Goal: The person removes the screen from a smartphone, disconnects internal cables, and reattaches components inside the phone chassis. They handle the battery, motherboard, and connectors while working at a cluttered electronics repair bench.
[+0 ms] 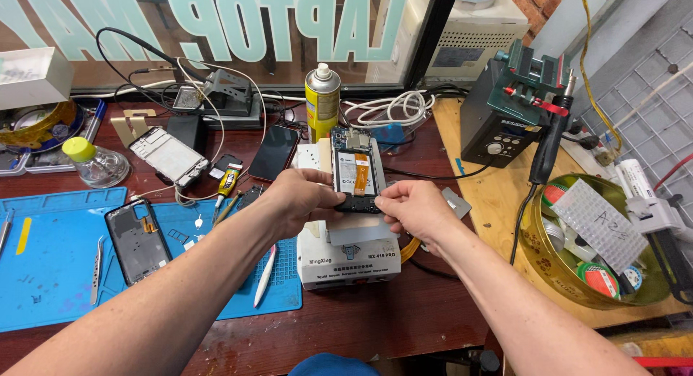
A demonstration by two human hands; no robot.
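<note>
An opened smartphone with its back removed, showing a battery and circuit board, lies on a white box-shaped machine at the bench's centre. My left hand grips the phone's left lower edge. Pinching its lower right corner from the other side is my right hand. Both hands press around the phone's bottom end. The machine's top is mostly hidden under the hands.
A blue work mat at left holds a black phone back frame, tweezers and a white spudger. A yellow spray can, another phone frame, a soldering station and a round tin of tapes surround the bench.
</note>
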